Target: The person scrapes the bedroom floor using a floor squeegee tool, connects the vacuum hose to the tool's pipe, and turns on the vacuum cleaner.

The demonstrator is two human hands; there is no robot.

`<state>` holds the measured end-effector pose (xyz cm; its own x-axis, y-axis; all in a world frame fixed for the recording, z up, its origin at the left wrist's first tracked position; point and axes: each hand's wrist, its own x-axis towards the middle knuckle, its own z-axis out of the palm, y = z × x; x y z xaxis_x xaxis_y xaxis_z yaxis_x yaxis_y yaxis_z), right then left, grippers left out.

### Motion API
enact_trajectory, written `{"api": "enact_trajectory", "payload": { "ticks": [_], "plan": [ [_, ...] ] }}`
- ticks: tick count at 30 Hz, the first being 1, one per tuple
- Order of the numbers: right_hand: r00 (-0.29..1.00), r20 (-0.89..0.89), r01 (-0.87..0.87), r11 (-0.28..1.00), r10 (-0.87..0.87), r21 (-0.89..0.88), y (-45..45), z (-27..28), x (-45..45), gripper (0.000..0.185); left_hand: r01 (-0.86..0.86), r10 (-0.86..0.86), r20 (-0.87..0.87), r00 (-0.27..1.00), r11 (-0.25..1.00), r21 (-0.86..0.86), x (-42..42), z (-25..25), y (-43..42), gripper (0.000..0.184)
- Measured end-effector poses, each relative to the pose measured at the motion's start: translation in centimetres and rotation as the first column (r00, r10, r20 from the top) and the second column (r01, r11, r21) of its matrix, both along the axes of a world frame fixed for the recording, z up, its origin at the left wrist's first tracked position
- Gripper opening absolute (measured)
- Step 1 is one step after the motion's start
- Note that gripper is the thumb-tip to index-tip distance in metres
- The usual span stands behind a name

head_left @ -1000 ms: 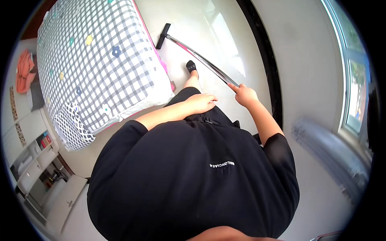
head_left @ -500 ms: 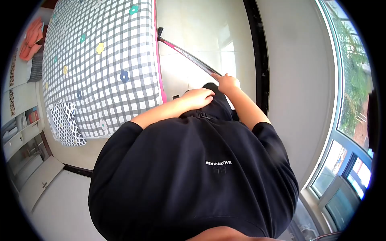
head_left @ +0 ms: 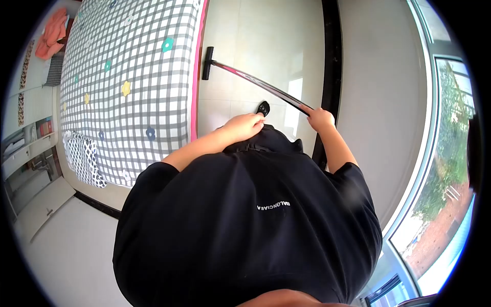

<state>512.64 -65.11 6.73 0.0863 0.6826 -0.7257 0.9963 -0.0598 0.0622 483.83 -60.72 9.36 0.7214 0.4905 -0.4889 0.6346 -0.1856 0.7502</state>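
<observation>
A long-handled floor tool with a shiny metal pole (head_left: 261,85) and a narrow black crosswise head (head_left: 208,63) slants across the tiled floor. My right hand (head_left: 321,119) is closed around the near end of its pole, a finger pointing along it. Whether the tool is a broom, a mop or another kind does not show. My left hand (head_left: 244,127) rests against the black trousers (head_left: 273,137) at the front of my body, its fingers curled together; what they may hold is hidden. Part of a black shoe (head_left: 263,108) shows just beyond it.
To the left stands a bed with a checked, flowered cover (head_left: 138,71) and pink edging. A grey wall (head_left: 378,102) with a black skirting strip (head_left: 332,66) runs along the right, beside a window (head_left: 440,153). Shelves (head_left: 33,135) stand at the far left.
The tool's head has come out from the bed's edge, and now shows whole on the floor. My right hand has moved right and slightly back with the pole. The left hand has hardly moved.
</observation>
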Motion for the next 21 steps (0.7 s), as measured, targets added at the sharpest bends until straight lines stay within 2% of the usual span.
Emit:
{"api": "enact_trajectory", "payload": {
  "ticks": [3,6,9,10,12,13,17,19,21],
  "plan": [
    [0.996,-0.022,0.089,0.995,-0.090,-0.051,0.9,-0.3,4.9,0.058,0.002,-0.002,0.036,0.999,1.000,0.005,2.6,-0.8,2.1,0.030],
    [0.991,-0.036,0.126,0.988,-0.129,-0.092,0.0,-0.3,9.2,0.061,-0.050,0.054,0.067,0.996,0.997,-0.063,4.3,-1.3,4.5,0.031],
    [0.961,-0.063,0.258,0.953,-0.271,-0.159,-1.5,0.5,12.3,0.064,-0.010,0.013,0.038,0.999,0.997,-0.083,5.7,-0.9,7.7,0.032],
    [0.944,-0.077,0.303,0.936,-0.321,-0.180,-2.4,1.2,12.8,0.063,0.005,0.003,0.069,0.998,0.993,-0.115,5.9,-3.0,8.3,0.033],
    [0.902,-0.030,0.409,0.874,-0.431,-0.264,-2.1,4.0,12.4,0.062,0.017,-0.009,0.064,0.998,0.991,-0.129,6.7,-2.6,10.6,0.033],
    [0.892,-0.017,0.434,0.867,-0.452,-0.245,-1.8,4.5,12.0,0.062,0.028,-0.018,0.078,0.997,0.992,-0.127,7.2,-3.3,11.8,0.033],
    [0.907,-0.036,0.404,0.893,-0.419,-0.199,0.6,4.9,9.5,0.059,0.061,-0.045,0.149,0.988,0.993,-0.104,8.8,-3.2,18.4,0.034],
    [0.885,-0.053,0.443,0.871,-0.463,-0.211,3.5,4.7,7.9,0.057,0.106,-0.099,0.100,0.990,0.993,-0.062,9.7,-1.2,22.3,0.035],
    [0.877,-0.107,0.454,0.880,-0.469,-0.141,6.6,4.3,6.4,0.055,0.100,-0.093,0.101,0.991,0.992,-0.073,9.9,-1.2,25.4,0.034]
  ]
}}
